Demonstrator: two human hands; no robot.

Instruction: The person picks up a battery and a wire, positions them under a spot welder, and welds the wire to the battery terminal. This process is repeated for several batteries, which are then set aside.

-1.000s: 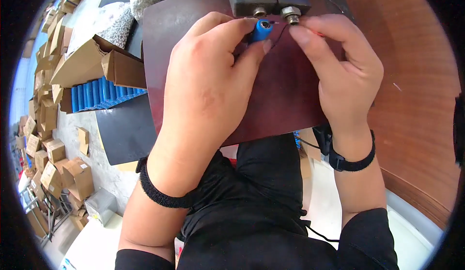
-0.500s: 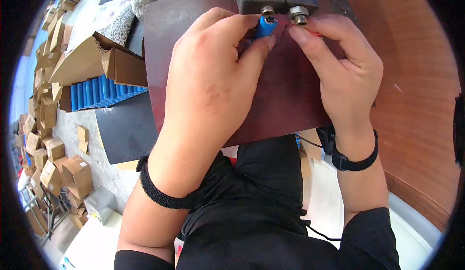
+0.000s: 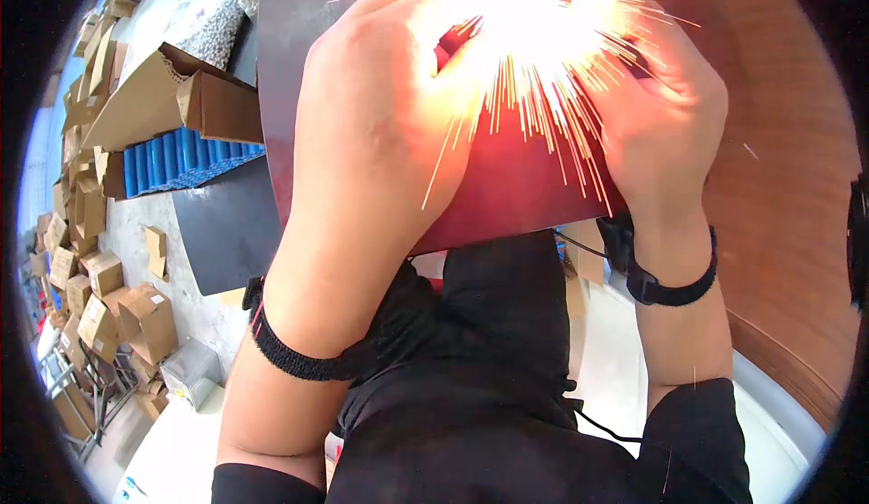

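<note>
A white-hot burst of sparks (image 3: 534, 29) glares at the top middle, right between my two hands. My left hand (image 3: 371, 106) reaches into it from the left, thumb and forefinger closed; half a second earlier they pinched a blue cylindrical battery cell. From the other side comes my right hand (image 3: 665, 124), its fingers also pinched, where a thin red wire showed before. The glare hides the fingertips, the cell, the wire and the dark metal block with the electrodes. Beneath the hands lies a dark red board (image 3: 511, 196).
To the left, an open cardboard box (image 3: 217, 110) holds rows of blue cells (image 3: 181, 158). A black panel (image 3: 226, 223) lies below it. Many cardboard boxes (image 3: 145, 318) are piled on the floor at far left. A brown wooden surface (image 3: 787, 169) runs along the right.
Bright sparks have burst out at the electrodes, covering the cell and the wire. Both hands sit slightly higher in the picture, still in their pinching shapes.
</note>
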